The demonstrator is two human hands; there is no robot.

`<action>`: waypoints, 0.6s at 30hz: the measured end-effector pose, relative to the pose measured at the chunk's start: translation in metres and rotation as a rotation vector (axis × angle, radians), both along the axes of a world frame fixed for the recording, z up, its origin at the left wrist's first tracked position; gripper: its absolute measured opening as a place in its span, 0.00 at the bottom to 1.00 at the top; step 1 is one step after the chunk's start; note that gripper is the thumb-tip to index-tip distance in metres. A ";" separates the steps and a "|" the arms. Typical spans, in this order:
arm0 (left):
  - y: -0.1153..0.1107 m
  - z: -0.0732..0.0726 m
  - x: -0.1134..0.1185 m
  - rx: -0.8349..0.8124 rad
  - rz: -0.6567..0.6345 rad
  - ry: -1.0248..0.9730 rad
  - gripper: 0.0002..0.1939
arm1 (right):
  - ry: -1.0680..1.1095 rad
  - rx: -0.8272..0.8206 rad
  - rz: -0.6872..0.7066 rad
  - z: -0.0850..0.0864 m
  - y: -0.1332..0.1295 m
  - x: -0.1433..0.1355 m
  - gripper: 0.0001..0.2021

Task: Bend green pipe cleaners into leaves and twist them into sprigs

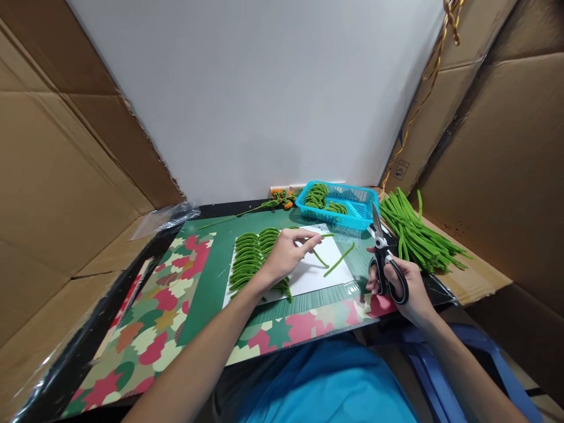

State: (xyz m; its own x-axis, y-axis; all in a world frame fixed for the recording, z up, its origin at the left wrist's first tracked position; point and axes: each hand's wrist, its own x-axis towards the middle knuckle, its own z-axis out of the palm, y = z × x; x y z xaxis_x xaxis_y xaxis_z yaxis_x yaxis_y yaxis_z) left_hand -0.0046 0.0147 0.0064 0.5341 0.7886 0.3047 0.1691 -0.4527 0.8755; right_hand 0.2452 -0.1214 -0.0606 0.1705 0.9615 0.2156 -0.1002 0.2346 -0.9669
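Note:
My left hand (pixel 288 252) is over the white sheet (pixel 308 279), thumb and index finger pinched on a short green fuzzy stem that sticks out to the right. My right hand (pixel 408 285) grips black-and-white scissors (pixel 379 244) by the handles, the blades pointing up and partly spread. Two loose green pieces, one at the sheet's right (pixel 339 259) and one nearer my left hand (pixel 321 257), lie on the paper. Two columns of curved green pieces (pixel 247 261) cover the sheet's left part; my left hand hides some of the second column.
A blue basket (pixel 363 220) with curved green pieces stands behind the sheet. At the right lies a bundle of long green stems (pixel 414 235). Orange flowers on a green stem (pixel 282 198) are at the back. Cardboard walls (pixel 53 164) flank the table.

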 end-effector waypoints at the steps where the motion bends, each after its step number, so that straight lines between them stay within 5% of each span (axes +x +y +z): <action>1: 0.000 0.000 0.000 0.003 0.002 0.004 0.16 | 0.000 -0.001 -0.016 0.000 0.001 0.000 0.30; 5: 0.001 0.000 0.000 0.006 0.024 -0.022 0.17 | -0.159 -0.004 -0.103 0.001 0.001 0.000 0.30; 10: 0.004 -0.002 -0.003 0.020 0.127 -0.109 0.21 | -0.722 -0.047 -0.254 0.013 0.002 -0.001 0.29; 18: 0.008 0.002 -0.013 0.150 0.275 -0.260 0.17 | -1.158 -0.074 -0.283 0.017 0.013 0.026 0.21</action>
State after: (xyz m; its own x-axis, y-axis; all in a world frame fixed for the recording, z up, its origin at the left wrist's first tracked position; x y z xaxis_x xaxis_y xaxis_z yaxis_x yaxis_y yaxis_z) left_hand -0.0180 0.0228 0.0081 0.1989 0.8279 0.5244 0.0835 -0.5475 0.8326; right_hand 0.2711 -0.1082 -0.0433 0.1194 0.9377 0.3262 0.8862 0.0475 -0.4610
